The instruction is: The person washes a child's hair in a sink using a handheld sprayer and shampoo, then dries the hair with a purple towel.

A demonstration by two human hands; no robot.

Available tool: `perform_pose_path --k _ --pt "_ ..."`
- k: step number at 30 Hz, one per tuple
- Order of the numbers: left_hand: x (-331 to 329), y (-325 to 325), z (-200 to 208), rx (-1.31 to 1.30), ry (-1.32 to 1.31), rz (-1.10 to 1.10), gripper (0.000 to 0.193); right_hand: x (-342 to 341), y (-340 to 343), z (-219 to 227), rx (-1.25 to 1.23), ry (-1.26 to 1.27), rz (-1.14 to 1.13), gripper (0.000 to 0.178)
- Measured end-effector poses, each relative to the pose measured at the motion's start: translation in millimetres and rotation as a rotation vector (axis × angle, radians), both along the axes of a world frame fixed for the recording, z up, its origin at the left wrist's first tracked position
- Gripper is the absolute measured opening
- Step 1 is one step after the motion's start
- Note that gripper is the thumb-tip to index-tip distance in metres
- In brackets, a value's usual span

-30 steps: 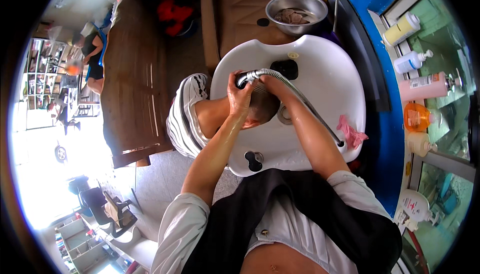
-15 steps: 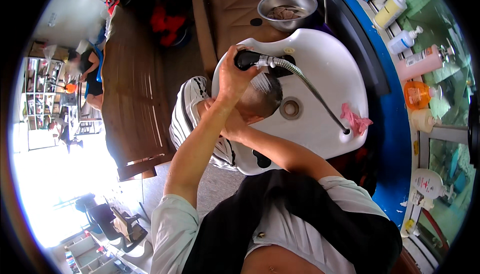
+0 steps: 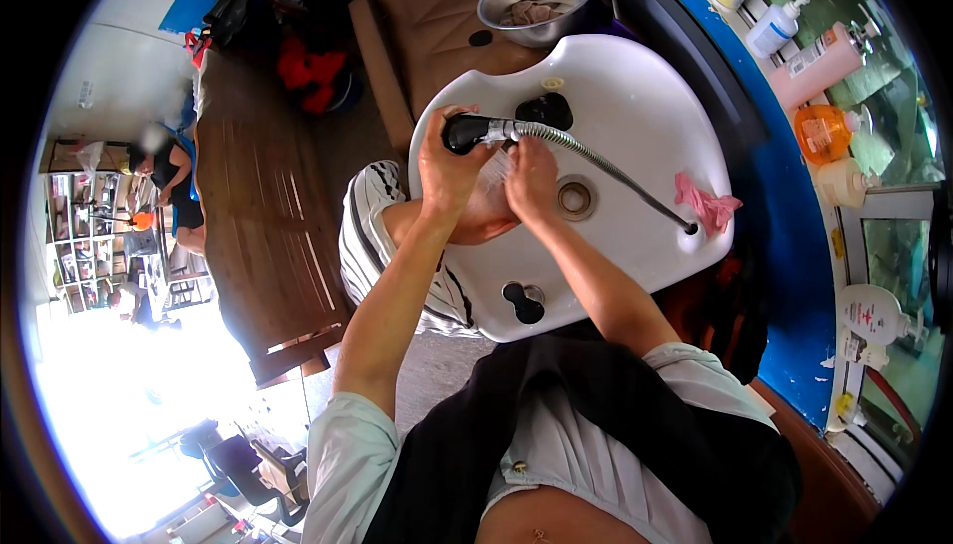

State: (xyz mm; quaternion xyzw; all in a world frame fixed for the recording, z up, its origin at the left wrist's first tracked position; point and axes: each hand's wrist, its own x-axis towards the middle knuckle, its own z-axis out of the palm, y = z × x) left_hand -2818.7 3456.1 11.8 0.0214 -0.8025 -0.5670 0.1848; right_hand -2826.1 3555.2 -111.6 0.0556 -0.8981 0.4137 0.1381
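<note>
My left hand [image 3: 447, 169] is closed around a black shower head [image 3: 465, 134] with a ribbed metal hose [image 3: 596, 162]. Whitish streaks of water come down from it onto the head of a person [image 3: 483, 204] leaning over a white shampoo basin [image 3: 645, 97]. On the right side of that head rests my right hand [image 3: 532, 179], its fingers bent and partly apart against it, holding nothing. My hands and forearms cover much of the head. The person's striped top [image 3: 369, 231] shows left of the basin.
Right of the hose base lies a pink cloth [image 3: 707, 204] on the basin rim. A metal bowl [image 3: 536, 6] stands behind the basin on a brown padded seat [image 3: 427, 8]. Pump bottles [image 3: 826, 133] line the right ledge. A brown wooden panel [image 3: 253, 197] stands at left.
My right hand has moved from the neck area, beneath my left forearm, up to the right side of the head. My left hand still holds the shower head. The view has shifted slightly.
</note>
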Motion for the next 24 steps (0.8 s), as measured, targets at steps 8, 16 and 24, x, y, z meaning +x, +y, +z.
perform_pose_path --k 8,16,24 --pt "17 -4 5 -0.057 -0.048 -0.009 0.044 49 -27 17 0.257 0.064 0.451 0.038" --pt "28 -12 13 -0.113 -0.041 -0.077 0.045 8 29 -12 -0.260 0.009 -0.057 0.034" --pt "21 -3 26 -0.107 0.015 -0.079 0.048 94 -63 28 -0.549 -0.173 0.661 0.040"
